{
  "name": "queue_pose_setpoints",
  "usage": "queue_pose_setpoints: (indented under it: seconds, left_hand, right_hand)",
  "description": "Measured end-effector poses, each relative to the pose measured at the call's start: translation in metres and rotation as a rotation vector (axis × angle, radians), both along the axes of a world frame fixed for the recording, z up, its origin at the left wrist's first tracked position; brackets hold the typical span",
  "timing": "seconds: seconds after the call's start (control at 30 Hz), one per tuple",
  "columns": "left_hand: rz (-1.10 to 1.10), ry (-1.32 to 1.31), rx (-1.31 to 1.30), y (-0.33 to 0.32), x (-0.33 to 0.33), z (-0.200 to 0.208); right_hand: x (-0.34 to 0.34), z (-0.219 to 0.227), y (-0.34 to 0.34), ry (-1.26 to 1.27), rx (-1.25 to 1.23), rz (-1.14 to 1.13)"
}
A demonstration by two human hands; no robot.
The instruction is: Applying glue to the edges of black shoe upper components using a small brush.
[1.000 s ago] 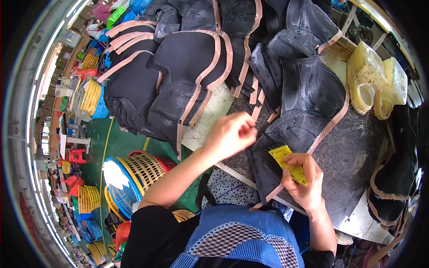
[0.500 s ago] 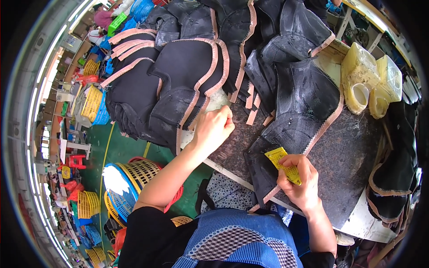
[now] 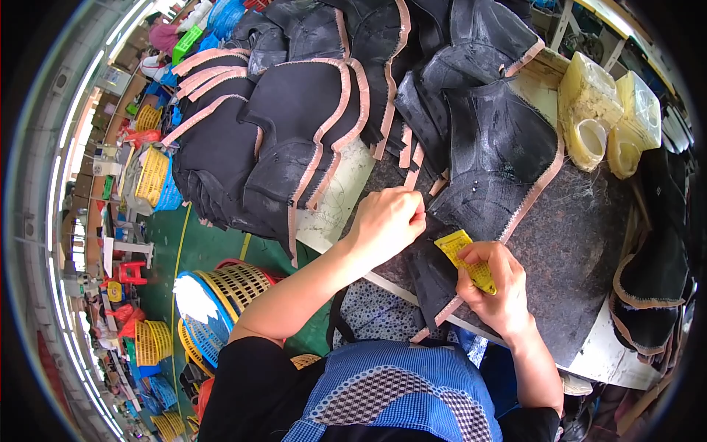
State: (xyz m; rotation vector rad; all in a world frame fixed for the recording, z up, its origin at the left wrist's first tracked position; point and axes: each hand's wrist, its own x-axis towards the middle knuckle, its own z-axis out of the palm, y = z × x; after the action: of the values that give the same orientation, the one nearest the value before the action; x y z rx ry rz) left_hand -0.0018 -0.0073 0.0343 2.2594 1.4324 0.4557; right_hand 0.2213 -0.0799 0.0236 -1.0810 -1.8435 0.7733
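A black shaped piece (image 3: 497,144), like a boot upper with a pink stitched edge, lies before me on the dark worktop, its lower end reaching the near edge. My right hand (image 3: 495,280) is closed round a flat yellow rectangular piece (image 3: 460,245), whose end rests on or just above the lower part of the black piece. My left hand (image 3: 390,222) is closed, its knuckles up, beside the black piece's left edge. What its fingers hold, if anything, is hidden.
Stacked black pieces with pink edging (image 3: 294,110) cover the left and far worktop. Two yellowed, crusted plastic containers (image 3: 589,110) stand at right, above more black pieces (image 3: 652,272) hanging there. Below left, plastic baskets (image 3: 232,283) stand on the green floor (image 3: 195,243).
My left hand has moved right and slightly nearer, to the left edge of the black piece. My right hand keeps the yellow piece at nearly the same spot. The view has shifted slightly.
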Motion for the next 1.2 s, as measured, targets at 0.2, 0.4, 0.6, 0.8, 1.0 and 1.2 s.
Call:
queue_pose_setpoints:
  seconds: [0.2,0.4,0.6,0.8,1.0,1.2]
  left_hand:
    - [0.063,-0.076,-0.049,0.001,0.002,-0.01]
    - [0.079,-0.024,0.108,-0.003,0.003,-0.013]
    - [0.077,0.085,0.329,-0.009,0.006,-0.019]
    - [0.196,-0.095,0.071,0.003,-0.023,-0.004]
    - [0.162,-0.194,-0.273,0.002,-0.009,-0.004]
    - [-0.006,-0.022,0.199,-0.003,-0.008,-0.014]
  right_hand:
    - [0.002,-0.005,-0.002,0.0,0.003,-0.012]
    - [0.0,-0.006,-0.003,-0.009,0.053,-0.016]
    - [-0.003,-0.011,-0.001,0.018,0.085,-0.017]
    - [-0.004,-0.012,-0.003,0.051,0.111,-0.017]
    - [-0.005,-0.009,-0.003,0.083,0.087,-0.029]
    - [0.008,0.014,-0.011,-0.02,-0.021,-0.026]
